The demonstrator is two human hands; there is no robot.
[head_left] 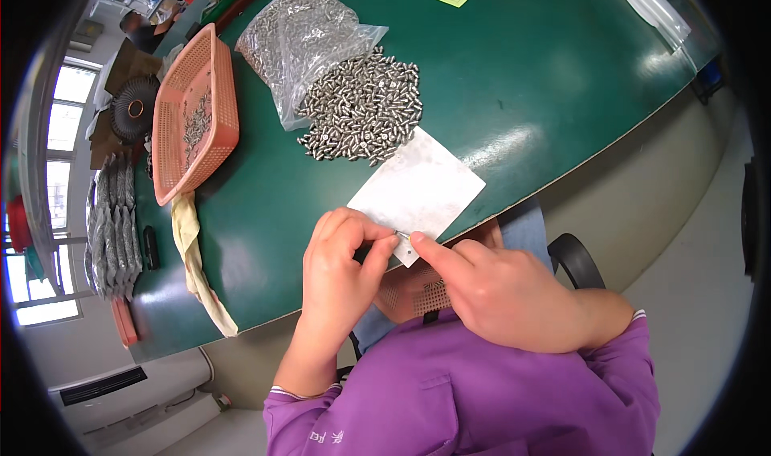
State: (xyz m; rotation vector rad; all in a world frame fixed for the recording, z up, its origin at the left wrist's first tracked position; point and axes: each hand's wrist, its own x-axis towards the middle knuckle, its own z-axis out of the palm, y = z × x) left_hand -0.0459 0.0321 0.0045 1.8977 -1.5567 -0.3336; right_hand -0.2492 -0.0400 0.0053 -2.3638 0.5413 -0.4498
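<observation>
Over the near corner of a white sheet of paper (pixel 426 179), my two hands meet at the fingertips. My left hand (pixel 337 251) is closed, its thumb and index finger pinching a small metal piece (pixel 401 234). From the other side, my right hand (pixel 506 291) is closed with its index finger stretched to the same piece; a speck of yellow shows at its fingertip, and what it grips is mostly hidden. Beyond the paper lies a heap of small silvery pointed metal parts (pixel 365 106), spilling from a clear plastic bag (pixel 301 38) full of them.
A pink plastic basket (pixel 226 118) with some metal parts stands left on the green table (pixel 546 78). Near it are a cream cloth strip (pixel 193 263), a black marker (pixel 151 248) and several packed bags (pixel 114 227). Another pink basket (pixel 409 294) sits below my hands. Someone (pixel 146 32) is far left.
</observation>
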